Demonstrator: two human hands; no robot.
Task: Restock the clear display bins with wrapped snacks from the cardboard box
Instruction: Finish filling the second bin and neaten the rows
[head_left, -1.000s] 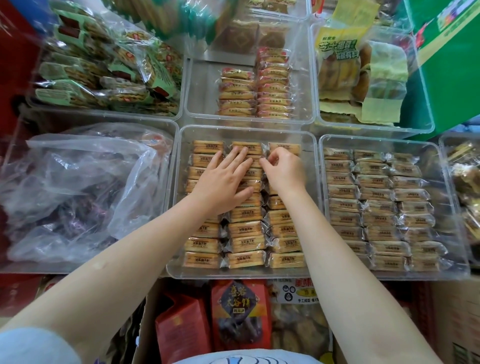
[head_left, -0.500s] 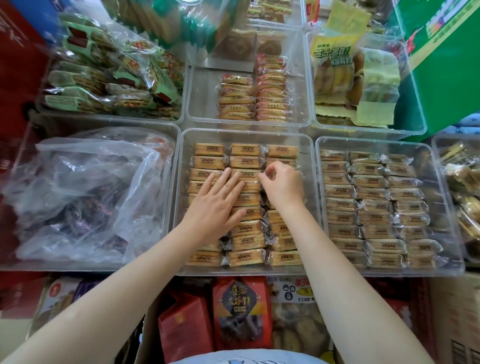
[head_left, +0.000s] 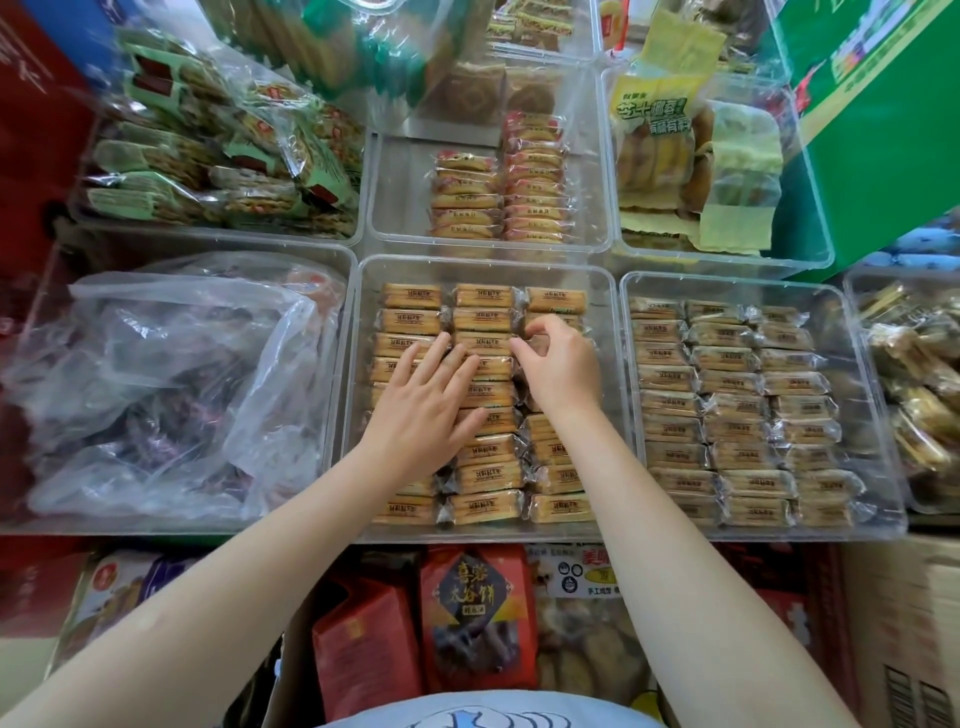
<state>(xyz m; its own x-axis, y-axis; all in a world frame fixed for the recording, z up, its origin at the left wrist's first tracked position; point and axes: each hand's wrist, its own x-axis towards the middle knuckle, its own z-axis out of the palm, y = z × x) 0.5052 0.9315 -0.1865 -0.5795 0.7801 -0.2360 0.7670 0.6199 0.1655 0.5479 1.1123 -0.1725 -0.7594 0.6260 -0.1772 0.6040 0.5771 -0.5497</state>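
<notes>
A person's two hands worked inside the middle clear display bin (head_left: 358, 395), straightening three rows of wrapped snacks (head_left: 485, 506) already packed there. The left hand (head_left: 423, 410) lay flat with straight fingers pressing down on the left and centre rows, while the right hand (head_left: 563, 364), just beside it, had its fingers curled as though pinching a wrapper edge in the right-hand row; exactly what it gripped could not be made out. To the right of the right hand, a second bin (head_left: 631, 405) stood full of similar packets; to the left of the left hand lay a bin holding a crumpled plastic bag (head_left: 171, 379). Beyond the fingertips sat a half-filled bin (head_left: 400, 197) of red-trimmed packets. The step in hand appeared to be tidying, not loading. The next move would likely call for reaching to the cardboard box (head_left: 904, 623), seen below the right forearm, for more stock.
</notes>
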